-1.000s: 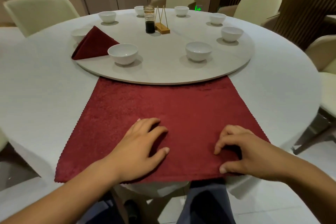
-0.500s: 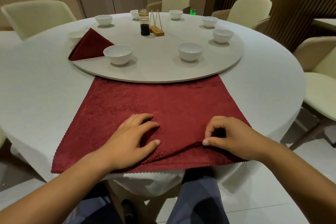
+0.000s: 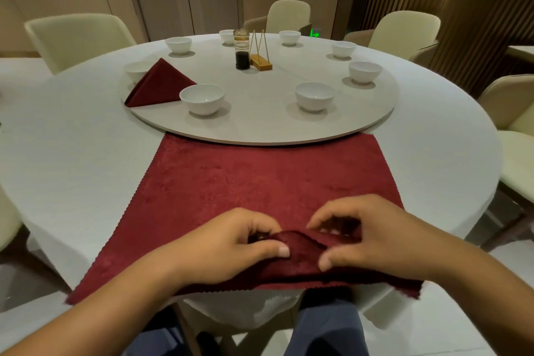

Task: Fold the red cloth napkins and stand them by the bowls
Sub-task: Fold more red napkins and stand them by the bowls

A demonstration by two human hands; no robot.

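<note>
A large red cloth napkin lies spread flat on the white table in front of me, its far edge tucked under the round turntable. My left hand and my right hand both pinch a raised ridge of the napkin near its front edge, close together. A second red napkin, folded into a triangle, stands on the turntable between two white bowls, the nearer bowl to its right. Another bowl sits front right on the turntable, with several more around its rim.
A dark sauce jar and a wooden holder with a wire frame stand mid-turntable. Cream chairs ring the round white table. My knees show below the table's front edge.
My hands moved toward each other along the napkin's front part. They went from pressing flat to pinching the cloth up into a ridge between them.
</note>
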